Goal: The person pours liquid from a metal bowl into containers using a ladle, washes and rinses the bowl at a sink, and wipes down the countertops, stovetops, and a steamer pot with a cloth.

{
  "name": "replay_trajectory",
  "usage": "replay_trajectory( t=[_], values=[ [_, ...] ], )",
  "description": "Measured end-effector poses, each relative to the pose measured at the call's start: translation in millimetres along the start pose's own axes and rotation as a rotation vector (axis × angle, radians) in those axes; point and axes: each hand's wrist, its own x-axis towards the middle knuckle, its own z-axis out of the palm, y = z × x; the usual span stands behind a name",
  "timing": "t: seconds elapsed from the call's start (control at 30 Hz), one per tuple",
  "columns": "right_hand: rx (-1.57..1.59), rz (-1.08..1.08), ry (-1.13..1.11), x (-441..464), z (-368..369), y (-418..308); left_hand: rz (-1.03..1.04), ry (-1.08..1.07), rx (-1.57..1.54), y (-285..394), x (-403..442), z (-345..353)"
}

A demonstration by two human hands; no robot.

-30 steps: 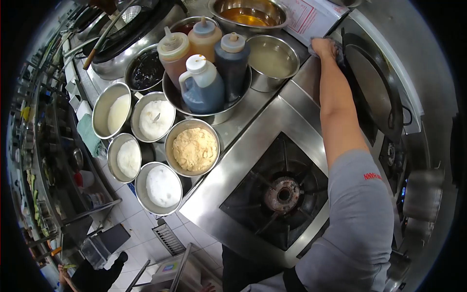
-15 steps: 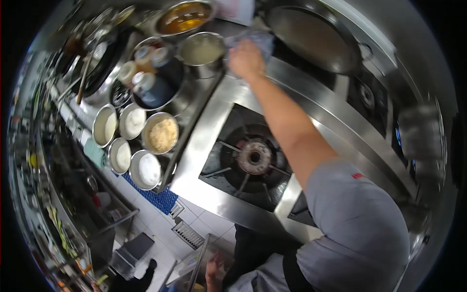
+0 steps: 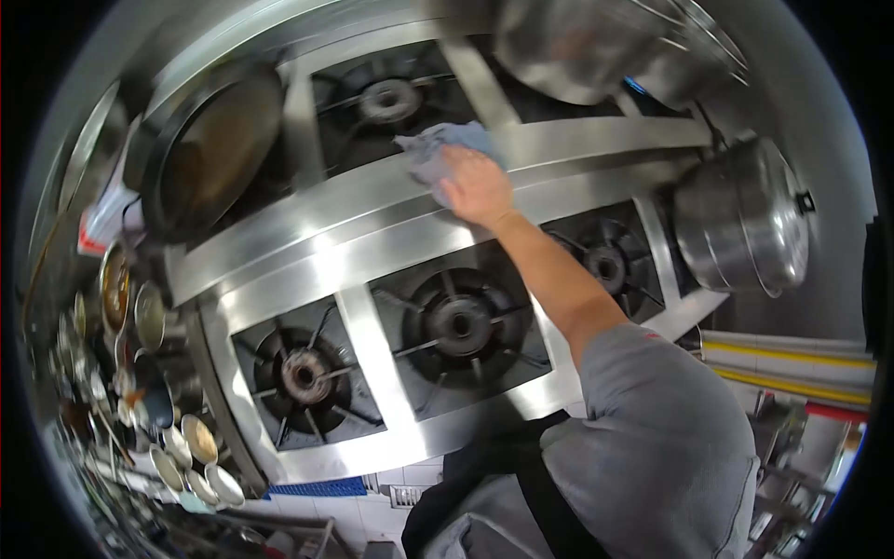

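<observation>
My right hand [image 3: 480, 188] presses down on a crumpled grey-blue cloth [image 3: 426, 160], its fingers partly buried in the folds. The cloth lies on the raised steel ledge [image 3: 372, 197] between the front and back burners. Below the outstretched arm are the middle front burner [image 3: 461, 323] and the right front burner [image 3: 605, 267]; a third burner [image 3: 305, 374] sits to the left. Just beyond the cloth is a back burner [image 3: 391, 99]. My left hand is out of sight.
A large dark wok [image 3: 219, 149] rests at the back left. Steel pots [image 3: 568, 47] stand at the back right, with a big lidded pot [image 3: 740, 219] at the right. Bowls of powder [image 3: 199, 438] and sauce bottles crowd the left side. Blue matting [image 3: 321, 487] lies on the floor.
The view has swung right along the stove. My right hand has moved with the cloth from beside the box and wok to the middle of the ledge. My left hand has left the view.
</observation>
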Motion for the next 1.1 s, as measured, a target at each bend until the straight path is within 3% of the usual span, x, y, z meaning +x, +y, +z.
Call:
replay_trajectory(
  t=[0.13, 0.27, 0.33, 0.4, 0.53, 0.57, 0.7, 0.83, 0.9, 0.93, 0.97, 1.0, 1.03, 1.07, 1.1],
  values=[
    [-0.18, 0.237, 0.149, -68, -74, 193, -0.018, 0.016, 0.105, 50, 2, 12],
    [-0.313, 0.672, 0.093, -96, -141, 333, -0.027, 0.045, 0.143, 79, -5, 19],
    [-0.474, 0.624, 0.003, -124, -141, 413, -0.034, 0.07, 0.12, 78, -13, 22],
    [-0.359, 0.87, 0.032, -117, -153, 427, -0.051, 0.096, 0.088, 66, -26, 19],
    [-0.588, 1.169, 0.326, -134, -113, 487, -0.102, 0.129, 0.03, 46, -40, 5],
    [-0.57, 1.15, 0.33, -128, -106, 473, -0.11, 0.137, 0.012, 40, -41, 1],
    [0.79, 1.327, 0.846, -114, -82, 375, -0.128, 0.143, -0.079, 2, -45, -6],
    [0.619, 1.547, 0.823, -75, -32, 253, -0.108, 0.148, -0.182, -42, -40, 0],
    [0.444, 1.649, 0.787, -46, 7, 172, 0.109, 0.059, -0.275, -66, -45, -5],
    [0.383, 1.689, 0.775, -28, 27, 125, 0.094, 0.06, -0.28, -70, -43, -8],
    [0.339, 1.721, 0.764, -10, 48, 79, 0.613, 0.087, 0.17, -74, -44, -11],
    [0.303, 1.742, 0.767, 7, 72, 26, 1.113, 0.361, 0.591, -77, -44, -14],
    [0.288, 1.757, 0.771, 25, 97, -24, 1.07, 0.317, 0.539, -82, -45, -17],
    [0.33, 1.815, 0.814, 61, 86, -111, 0.817, 0.194, 0.311, -89, -46, -20],
    [0.337, 1.79, 0.762, 66, 130, -148, 0.494, 0.105, 0.006, -94, -45, -22]
  ],
)
